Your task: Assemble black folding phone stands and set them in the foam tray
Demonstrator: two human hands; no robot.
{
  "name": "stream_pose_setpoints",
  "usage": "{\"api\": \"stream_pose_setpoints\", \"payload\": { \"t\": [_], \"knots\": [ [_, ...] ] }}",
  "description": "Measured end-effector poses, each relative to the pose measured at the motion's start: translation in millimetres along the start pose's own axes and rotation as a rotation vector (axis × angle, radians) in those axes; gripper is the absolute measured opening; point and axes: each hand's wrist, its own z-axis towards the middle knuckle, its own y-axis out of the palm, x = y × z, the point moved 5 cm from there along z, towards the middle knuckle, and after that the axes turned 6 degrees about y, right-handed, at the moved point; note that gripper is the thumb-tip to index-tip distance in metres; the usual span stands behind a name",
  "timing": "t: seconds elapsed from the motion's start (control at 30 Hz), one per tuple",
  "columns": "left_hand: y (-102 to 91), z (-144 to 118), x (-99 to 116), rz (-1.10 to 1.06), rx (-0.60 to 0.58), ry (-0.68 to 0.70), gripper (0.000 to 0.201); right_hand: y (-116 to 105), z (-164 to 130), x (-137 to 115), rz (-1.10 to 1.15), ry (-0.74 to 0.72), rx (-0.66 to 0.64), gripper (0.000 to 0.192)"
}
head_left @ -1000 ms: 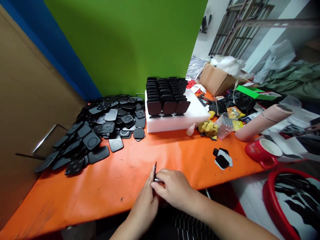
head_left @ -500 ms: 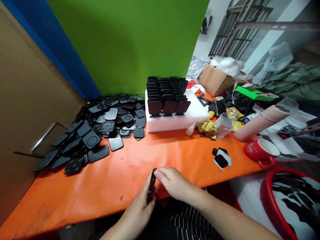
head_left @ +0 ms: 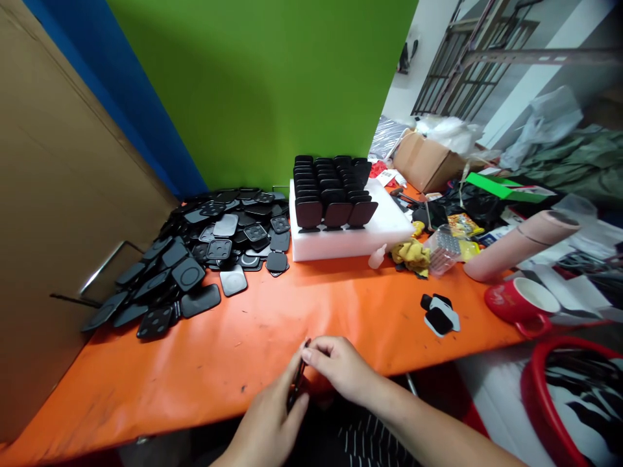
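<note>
Held on edge at the near side of the orange counter [head_left: 189, 383]

Holding a thin black piece [head_left: 295, 388], tilted and mostly hidden, clamped between fingers and thumb of the left hand [head_left: 270, 415]. Pinched near its far end by the right hand [head_left: 343, 368]. Looks light and stiff, perhaps slick and easily scratched on the flat faces; probably best taken by the rim.

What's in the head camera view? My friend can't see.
A left hand holds a dark piece, the right hand at its upper end, at an orange table. Dark flat pieces lie heaped left of a white block bearing rows of black panels.
</note>
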Motion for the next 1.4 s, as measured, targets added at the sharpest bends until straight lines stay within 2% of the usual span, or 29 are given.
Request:
{"api": "stream_pose_setpoints", "payload": {
  "t": [0.17, 0.27, 0.37, 0.47, 0.53, 0.6, 0.73, 0.87, 1.03, 1.17, 1.23, 1.3, 1.37, 1.4],
  "knots": [
    [-5.2, 17, 19, -0.110, 0.029, -0.008, 0.045, 6, -1, 0, 0.352, 0.122, -0.152, 0.040],
    [-2.0, 21, 26, -0.246, -0.053, 0.002, 0.040, 9, -2, -2, 0.478, 0.148, -0.199, 0.036],
    [0.8, 22, 24, -0.471, -0.106, -0.066, 0.037, 8, -4, -6, 0.571, 0.156, -0.224, 0.033],
    [-4.6, 25, 18, -0.527, 0.015, -0.128, 0.035, 8, -6, -10, 0.595, 0.185, -0.230, 0.029],
    [-10.7, 27, 18, -0.396, 0.112, -0.077, 0.032, 7, -7, -11, 0.548, 0.207, -0.194, 0.028],
    [-15.2, 27, 22, -0.181, 0.157, 0.021, 0.028, 6, -9, -9, 0.490, 0.231, -0.153, 0.029],
    [-19.3, 20, 38, 0.260, 0.125, 0.315, 0.025, 8, -13, -3, 0.513, 0.328, -0.185, 0.030],
    [-19.0, 12, 56, 0.551, 0.060, 0.632, 0.032, 8, -16, 1, 0.600, 0.369, -0.230, 0.026],
    [-17.4, 12, 71, 0.662, 0.032, 0.742, 0.036, 5, -15, -2, 0.646, 0.342, -0.193, 0.029],
    [-16.3, 8, 72, 0.672, 0.027, 0.817, 0.045, 12, -12, 1, 0.697, 0.347, -0.189, 0.025],
    [-17.4, 8, 69, 0.649, 0.029, 0.814, 0.050, 14, -9, 3, 0.710, 0.330, -0.141, 0.027],
    [-20.1, 12, 63, 0.580, 0.019, 0.742, 0.046, 16, -6, 3, 0.747, 0.287, -0.088, 0.028],
    [-27.8, 21, 55, 0.448, 0.077, 0.556, 0.033, 18, -4, 1, 0.811, 0.252, -0.071, 0.029],
    [-33.5, 27, 51, 0.357, 0.146, 0.439, 0.025, 19, -3, -1, 0.835, 0.240, -0.075, 0.029]
  ]
}}
